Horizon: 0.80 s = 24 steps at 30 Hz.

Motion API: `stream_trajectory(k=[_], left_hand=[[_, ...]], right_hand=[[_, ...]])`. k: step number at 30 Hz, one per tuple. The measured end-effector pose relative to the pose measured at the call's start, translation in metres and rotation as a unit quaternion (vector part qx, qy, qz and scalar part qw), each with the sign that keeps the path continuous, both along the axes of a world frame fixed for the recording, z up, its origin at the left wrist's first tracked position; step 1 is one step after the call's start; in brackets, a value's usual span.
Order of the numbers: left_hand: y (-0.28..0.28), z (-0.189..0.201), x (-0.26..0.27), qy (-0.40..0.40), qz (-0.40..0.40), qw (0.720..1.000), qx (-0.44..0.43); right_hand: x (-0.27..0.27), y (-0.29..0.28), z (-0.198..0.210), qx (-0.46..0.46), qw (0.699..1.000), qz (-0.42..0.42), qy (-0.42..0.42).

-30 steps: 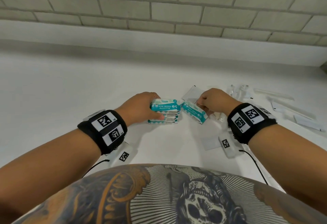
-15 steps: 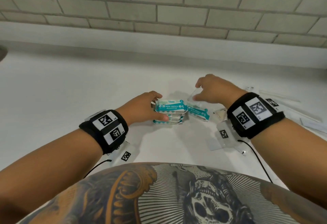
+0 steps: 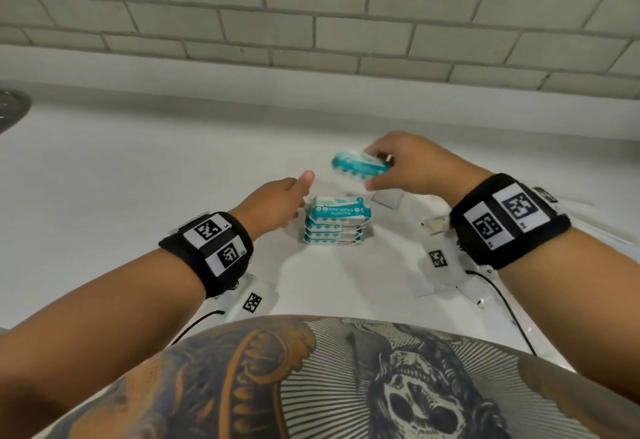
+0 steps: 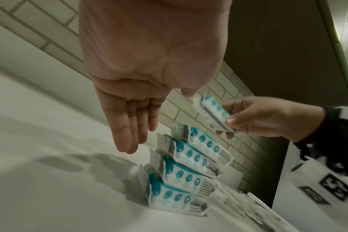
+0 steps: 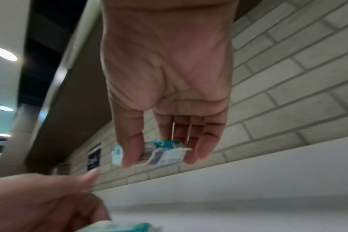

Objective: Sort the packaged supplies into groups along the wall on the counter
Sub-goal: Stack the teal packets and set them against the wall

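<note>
A stack of several teal-and-white mini wipes packs (image 3: 337, 220) (image 4: 189, 166) stands on the white counter (image 3: 138, 179). My right hand (image 3: 405, 165) (image 5: 165, 141) pinches one more wipes pack (image 3: 360, 164) (image 4: 213, 113) (image 5: 163, 153) between thumb and fingers in the air above and behind the stack. My left hand (image 3: 277, 203) (image 4: 133, 125) hovers just left of the stack with straight fingers, holding nothing and not touching it.
Clear and white flat packets (image 3: 388, 199) (image 3: 434, 225) lie scattered on the counter to the right of the stack, some under my right wrist. A brick wall (image 3: 311, 23) runs behind the counter. A metal rim (image 3: 10, 106) shows at the far left.
My right hand has lifted a wipes pack from beside the stack up above it. My left hand has let go of the stack and drawn slightly back to the left.
</note>
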<state>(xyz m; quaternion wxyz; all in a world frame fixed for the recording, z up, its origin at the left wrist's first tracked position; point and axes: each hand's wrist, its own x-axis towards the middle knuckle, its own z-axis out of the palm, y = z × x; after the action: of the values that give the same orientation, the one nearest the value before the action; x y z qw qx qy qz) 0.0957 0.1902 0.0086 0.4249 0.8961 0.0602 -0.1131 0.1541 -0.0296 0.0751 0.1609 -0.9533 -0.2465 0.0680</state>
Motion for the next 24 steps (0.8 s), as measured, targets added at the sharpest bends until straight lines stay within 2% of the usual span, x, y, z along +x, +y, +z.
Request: stream_trajectory(k=[3, 5, 7, 10, 12, 15, 17, 21, 23, 24], left_hand=[[0.0, 0.003, -0.001, 0.044, 0.009, 0.999, -0.028], [0.002, 0.004, -0.004, 0.076, 0.003, 0.996, -0.036], [0.003, 0.003, -0.007, 0.099, 0.002, 0.994, -0.042], [0.004, 0.001, -0.011, 0.116, -0.002, 0.992, -0.055], [0.002, 0.0, -0.012, 0.125, -0.016, 0.99, -0.063], [-0.003, -0.001, -0.01, 0.131, -0.031, 0.988, -0.07], [-0.004, -0.003, -0.007, 0.137, -0.039, 0.987, -0.073], [-0.002, -0.011, 0.0, 0.146, -0.034, 0.982, -0.117], [-0.003, -0.016, 0.004, 0.118, -0.015, 0.982, -0.145], [-0.004, -0.019, 0.005, 0.098, -0.017, 0.985, -0.141]], right_hand=[[-0.016, 0.026, -0.01, -0.049, 0.996, 0.076, 0.027], [-0.02, 0.033, -0.024, -0.081, 0.993, 0.08, 0.032], [-0.019, 0.028, -0.028, -0.053, 0.996, 0.047, 0.057], [-0.019, 0.011, -0.022, 0.049, 0.992, -0.044, 0.111], [-0.021, 0.001, -0.024, 0.106, 0.968, -0.098, 0.204], [-0.028, -0.003, -0.043, 0.135, 0.919, -0.105, 0.355], [-0.027, 0.0, -0.059, 0.173, 0.893, -0.116, 0.4], [-0.02, 0.006, -0.073, 0.214, 0.876, -0.122, 0.415], [-0.014, 0.005, -0.075, 0.233, 0.888, -0.112, 0.379], [-0.012, 0.005, -0.075, 0.223, 0.908, -0.102, 0.34]])
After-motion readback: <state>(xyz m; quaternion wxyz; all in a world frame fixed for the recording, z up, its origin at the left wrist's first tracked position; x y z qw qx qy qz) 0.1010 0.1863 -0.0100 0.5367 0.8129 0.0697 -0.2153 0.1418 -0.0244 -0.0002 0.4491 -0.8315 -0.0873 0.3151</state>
